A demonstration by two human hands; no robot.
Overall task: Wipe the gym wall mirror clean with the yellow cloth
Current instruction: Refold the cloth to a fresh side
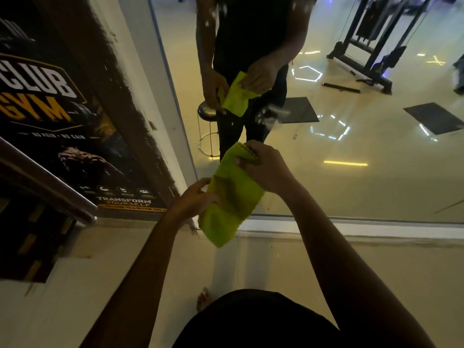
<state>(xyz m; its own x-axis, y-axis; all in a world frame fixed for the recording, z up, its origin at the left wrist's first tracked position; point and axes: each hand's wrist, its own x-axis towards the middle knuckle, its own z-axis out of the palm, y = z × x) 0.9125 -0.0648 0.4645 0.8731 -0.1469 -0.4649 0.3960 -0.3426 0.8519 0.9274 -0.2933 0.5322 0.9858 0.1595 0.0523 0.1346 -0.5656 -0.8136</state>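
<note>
While two hands hold one yellow cloth (231, 194) before the mirror (351, 146), the left hand (194, 199) grips its side and the right hand (263, 169) pinches its top.

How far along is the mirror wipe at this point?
Barely begun. Done: the yellow cloth is picked up and folded. In hand: the left hand and right hand both grip it, held off the glass. Left: the wall mirror shows white smears, so the wiping itself remains.
</note>
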